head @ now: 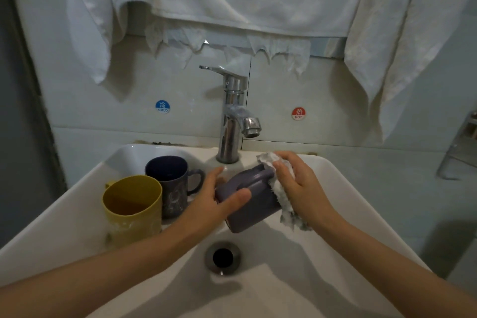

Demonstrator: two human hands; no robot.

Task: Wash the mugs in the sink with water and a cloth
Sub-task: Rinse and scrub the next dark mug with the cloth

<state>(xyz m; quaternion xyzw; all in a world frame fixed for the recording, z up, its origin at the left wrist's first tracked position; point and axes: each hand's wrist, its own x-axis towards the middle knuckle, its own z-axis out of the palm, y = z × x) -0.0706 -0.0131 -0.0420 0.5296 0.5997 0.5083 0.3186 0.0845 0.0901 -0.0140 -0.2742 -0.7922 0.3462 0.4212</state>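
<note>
Mid-scrub on the outside of the grey mug (pixel 251 204), tipped sideways over the sink (pixel 361 201).

Parked upright at left, close together: yellow mug (pixel 131 204), dark mug (pixel 169 183), seemingly waiting. Wrapped round the grey mug's body: left hand (pixel 214 199). Bunched in the clenched right hand (pixel 302 186), pressed beside the handle: white cloth (pixel 281 188). Next, probably: turn, wipe inside, rinse under the tap (pixel 233 113), not visibly running.

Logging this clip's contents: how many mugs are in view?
3. A yellow mug stands left in the sink; a dark mug stands just behind it; a purple mug lies gripped in the left hand, and the right hand holds a cloth against it.
</note>
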